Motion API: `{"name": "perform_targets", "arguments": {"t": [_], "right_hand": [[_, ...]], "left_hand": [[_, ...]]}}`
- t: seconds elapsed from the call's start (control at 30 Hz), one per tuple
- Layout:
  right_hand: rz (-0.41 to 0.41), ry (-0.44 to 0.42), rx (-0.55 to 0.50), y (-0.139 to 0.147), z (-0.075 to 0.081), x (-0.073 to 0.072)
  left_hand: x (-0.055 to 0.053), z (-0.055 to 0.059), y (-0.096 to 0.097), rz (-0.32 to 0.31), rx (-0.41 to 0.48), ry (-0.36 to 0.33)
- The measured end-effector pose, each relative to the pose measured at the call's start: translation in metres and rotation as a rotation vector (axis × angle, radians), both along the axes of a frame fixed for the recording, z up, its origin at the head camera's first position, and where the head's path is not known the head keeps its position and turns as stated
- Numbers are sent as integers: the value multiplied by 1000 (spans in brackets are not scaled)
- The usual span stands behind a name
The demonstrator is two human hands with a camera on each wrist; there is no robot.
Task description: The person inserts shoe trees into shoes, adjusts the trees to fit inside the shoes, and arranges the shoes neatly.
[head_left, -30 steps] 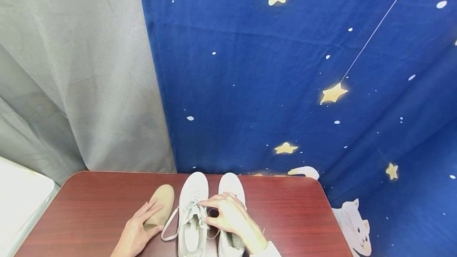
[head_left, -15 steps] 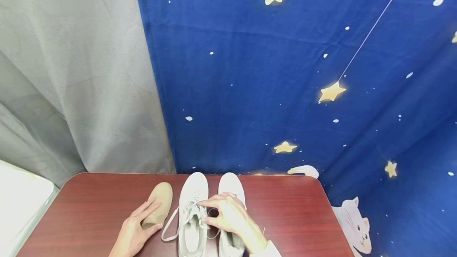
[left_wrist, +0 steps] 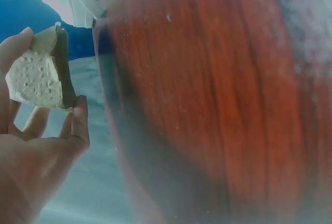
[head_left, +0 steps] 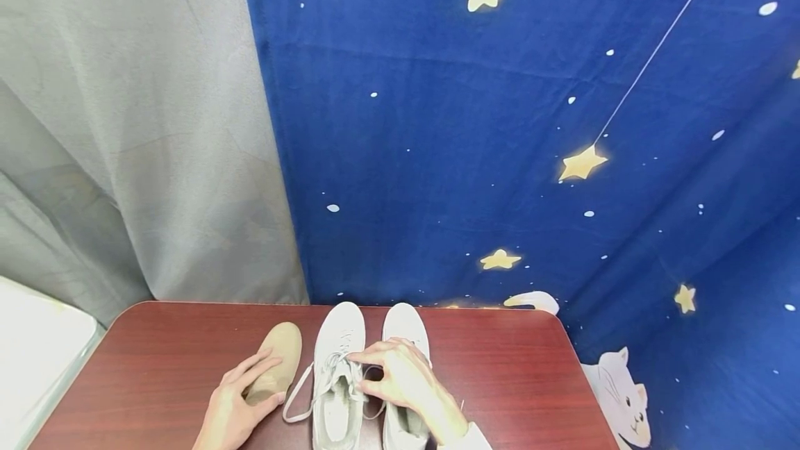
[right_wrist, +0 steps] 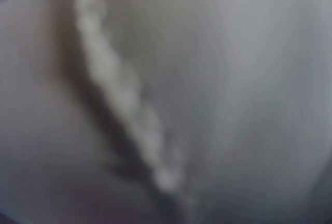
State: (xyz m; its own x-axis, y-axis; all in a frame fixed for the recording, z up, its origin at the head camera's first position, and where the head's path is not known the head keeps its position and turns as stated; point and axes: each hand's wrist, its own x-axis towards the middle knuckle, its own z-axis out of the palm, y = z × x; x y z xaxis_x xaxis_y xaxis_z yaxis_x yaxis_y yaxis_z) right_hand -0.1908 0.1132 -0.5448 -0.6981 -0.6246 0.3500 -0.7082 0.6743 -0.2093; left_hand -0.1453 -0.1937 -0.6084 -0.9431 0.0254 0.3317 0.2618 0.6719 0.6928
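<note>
Grey curtain [head_left: 125,123]: fills the upper left of the head view and hangs down behind the tabletop's far edge.
Tabletop [head_left: 144,360]: dark red wood grain, across the bottom of the frame, with rounded far corners.
Left hand [head_left: 234,405]: low in the frame, left of centre; its fingers curl round the near end of the insole, thumb on one side and fingers on the other. The left wrist view shows the same grip from below.
Insole [head_left: 276,360]: tan and oval, just left of the shoes; its far end points toward the curtain. In the left wrist view its underside [left_wrist: 36,73] is pale and dotted with small holes.
Left shoe [head_left: 337,367]: white, laced, toe pointing away, bottom centre; a loose lace [head_left: 296,394] loops out over the tabletop on its left side.
Right hand [head_left: 403,380]: lies over the two shoes, thumb and forefinger pinching the lace at the left shoe's tongue.
Right shoe [head_left: 406,328]: white, touching or just beside the left shoe, its near half under the right hand.
Right wrist view: blurred pale surface with a rough seam; I cannot tell more.
Blue cloth [head_left: 531,123]: starry backdrop filling the centre and right of the frame, with a white cat print [head_left: 619,394] at the lower right.
</note>
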Motion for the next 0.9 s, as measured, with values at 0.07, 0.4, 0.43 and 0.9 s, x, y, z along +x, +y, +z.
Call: {"name": "perform_targets", "arguments": {"t": [0.07, 0.4, 0.43, 0.9], "right_hand": [[4, 5, -1, 0, 0, 0], [-10, 1, 8, 1, 1, 0], [-9, 3, 7, 1, 0, 0], [6, 34, -12, 0, -1, -1]], "left_hand": [[2, 1, 1, 22, 14, -3], [7, 6, 9, 76, 14, -12], [8, 6, 10, 81, 19, -18], [19, 7, 26, 160, 65, -65]]}}
